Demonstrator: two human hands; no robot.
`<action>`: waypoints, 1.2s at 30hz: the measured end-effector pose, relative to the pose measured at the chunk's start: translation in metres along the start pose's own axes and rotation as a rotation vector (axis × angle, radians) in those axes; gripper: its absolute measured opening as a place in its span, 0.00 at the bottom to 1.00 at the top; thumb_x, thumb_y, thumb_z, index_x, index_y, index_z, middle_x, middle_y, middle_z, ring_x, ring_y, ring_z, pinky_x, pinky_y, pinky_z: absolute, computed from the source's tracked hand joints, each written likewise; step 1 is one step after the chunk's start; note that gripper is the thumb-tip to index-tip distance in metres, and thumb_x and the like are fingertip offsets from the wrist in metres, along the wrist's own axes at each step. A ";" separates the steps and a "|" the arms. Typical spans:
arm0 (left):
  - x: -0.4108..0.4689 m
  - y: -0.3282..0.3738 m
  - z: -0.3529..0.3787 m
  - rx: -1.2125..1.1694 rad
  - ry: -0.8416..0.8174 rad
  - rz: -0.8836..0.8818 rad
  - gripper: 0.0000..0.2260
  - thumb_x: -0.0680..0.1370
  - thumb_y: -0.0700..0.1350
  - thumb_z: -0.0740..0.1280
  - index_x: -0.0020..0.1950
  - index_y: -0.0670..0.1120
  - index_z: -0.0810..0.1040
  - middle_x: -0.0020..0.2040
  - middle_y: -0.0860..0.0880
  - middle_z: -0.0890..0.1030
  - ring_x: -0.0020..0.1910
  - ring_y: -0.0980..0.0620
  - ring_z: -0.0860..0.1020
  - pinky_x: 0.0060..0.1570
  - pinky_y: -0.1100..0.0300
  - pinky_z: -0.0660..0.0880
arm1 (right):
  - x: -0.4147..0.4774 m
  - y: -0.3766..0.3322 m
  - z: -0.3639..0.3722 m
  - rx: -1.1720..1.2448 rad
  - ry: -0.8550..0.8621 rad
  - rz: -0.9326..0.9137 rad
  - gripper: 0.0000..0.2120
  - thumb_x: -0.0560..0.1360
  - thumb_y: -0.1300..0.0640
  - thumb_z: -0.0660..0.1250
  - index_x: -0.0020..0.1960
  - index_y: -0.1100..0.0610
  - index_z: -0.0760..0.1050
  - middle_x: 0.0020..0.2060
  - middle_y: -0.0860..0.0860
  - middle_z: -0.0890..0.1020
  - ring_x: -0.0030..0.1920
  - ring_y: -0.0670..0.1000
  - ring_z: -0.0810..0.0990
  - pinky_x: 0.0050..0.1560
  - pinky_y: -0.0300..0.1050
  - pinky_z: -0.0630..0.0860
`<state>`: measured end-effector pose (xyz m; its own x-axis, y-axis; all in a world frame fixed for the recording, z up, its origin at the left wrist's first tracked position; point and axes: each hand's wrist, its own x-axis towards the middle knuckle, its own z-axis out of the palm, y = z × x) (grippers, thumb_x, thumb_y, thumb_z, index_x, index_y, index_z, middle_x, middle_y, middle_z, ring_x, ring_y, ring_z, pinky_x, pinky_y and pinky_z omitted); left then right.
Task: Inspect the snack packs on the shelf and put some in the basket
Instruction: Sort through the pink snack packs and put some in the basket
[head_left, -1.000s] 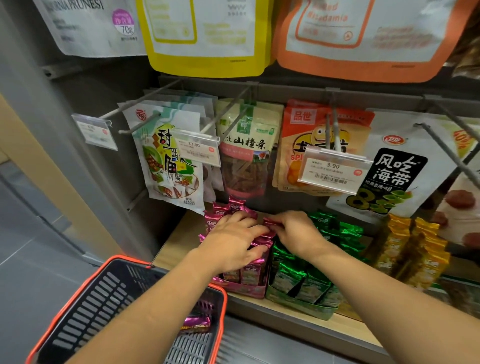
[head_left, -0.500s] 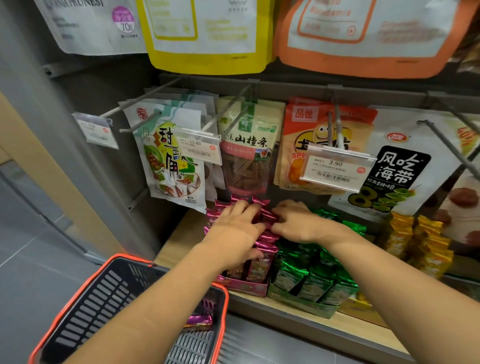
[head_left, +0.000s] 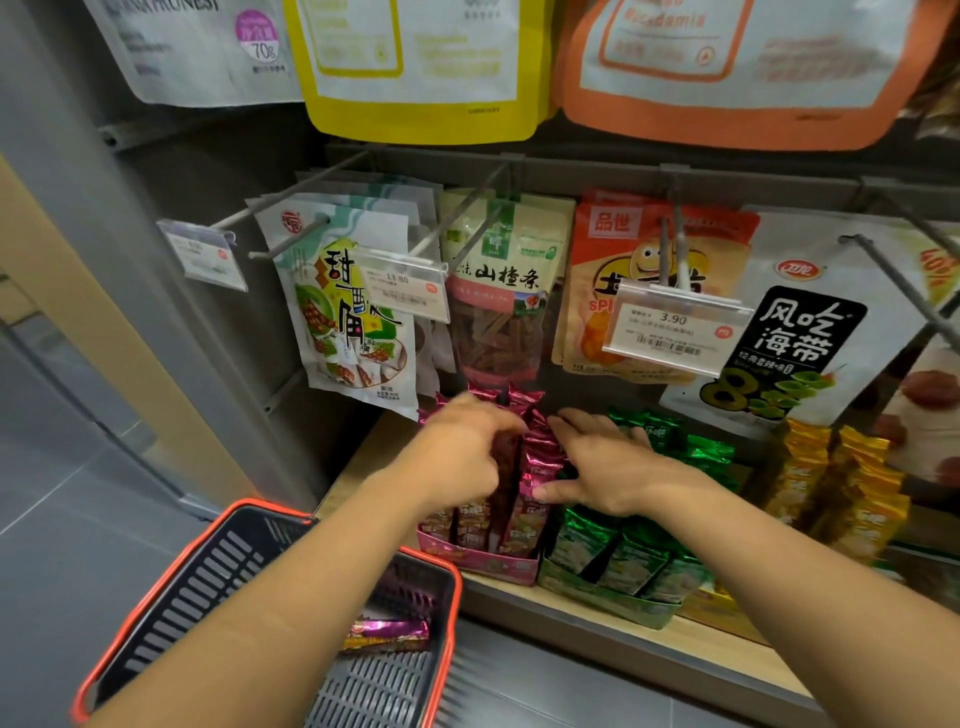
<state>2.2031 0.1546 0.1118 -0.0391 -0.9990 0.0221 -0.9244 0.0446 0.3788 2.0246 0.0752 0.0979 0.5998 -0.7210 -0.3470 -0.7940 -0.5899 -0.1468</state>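
Pink snack packs (head_left: 540, 452) stand in rows in a pink display box (head_left: 478, 560) on the wooden shelf (head_left: 691, 642). My left hand (head_left: 460, 449) is blurred, and its fingers curl over the tops of the left rows of pink packs. My right hand (head_left: 608, 465) lies flat with spread fingers on the pink and green packs, its thumb against the right pink row. A gap shows between the rows where the hands part them. Below my left arm is the black basket (head_left: 208, 587) with an orange rim, and one pink pack (head_left: 387, 634) lies in it.
Green packs (head_left: 623, 551) fill a box right of the pink one, and gold packs (head_left: 852, 493) stand further right. Snack bags and price tags (head_left: 675, 325) hang on metal pegs just above my hands. A grey upright (head_left: 156, 260) bounds the shelf on the left.
Both hands have moved a little toward the back of the pink box. The left fingers have curled and the right hand has flattened, spreading the rows apart.
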 end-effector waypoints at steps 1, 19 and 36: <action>0.001 -0.003 -0.006 0.020 0.038 -0.024 0.27 0.70 0.36 0.64 0.68 0.52 0.75 0.62 0.49 0.78 0.63 0.50 0.69 0.65 0.56 0.69 | -0.001 -0.001 0.003 0.001 0.030 0.000 0.47 0.71 0.30 0.63 0.79 0.50 0.46 0.79 0.49 0.49 0.78 0.55 0.50 0.72 0.60 0.53; -0.035 0.033 -0.079 0.336 0.144 0.185 0.04 0.74 0.48 0.72 0.47 0.49 0.83 0.42 0.54 0.74 0.51 0.50 0.73 0.48 0.55 0.72 | -0.022 -0.021 0.007 -0.040 0.356 -0.142 0.23 0.79 0.52 0.57 0.74 0.50 0.64 0.73 0.48 0.66 0.73 0.52 0.62 0.69 0.56 0.64; -0.159 0.079 -0.105 -1.194 0.351 -0.125 0.14 0.74 0.46 0.70 0.35 0.44 0.67 0.19 0.52 0.67 0.16 0.56 0.64 0.19 0.69 0.58 | -0.160 -0.119 -0.058 1.189 -0.039 -0.434 0.32 0.80 0.36 0.50 0.47 0.61 0.80 0.32 0.57 0.83 0.28 0.50 0.79 0.30 0.34 0.76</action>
<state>2.1761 0.3179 0.2351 0.2967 -0.9496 0.1013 0.0139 0.1103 0.9938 2.0288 0.2400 0.2243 0.8452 -0.5276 -0.0856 -0.1436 -0.0699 -0.9872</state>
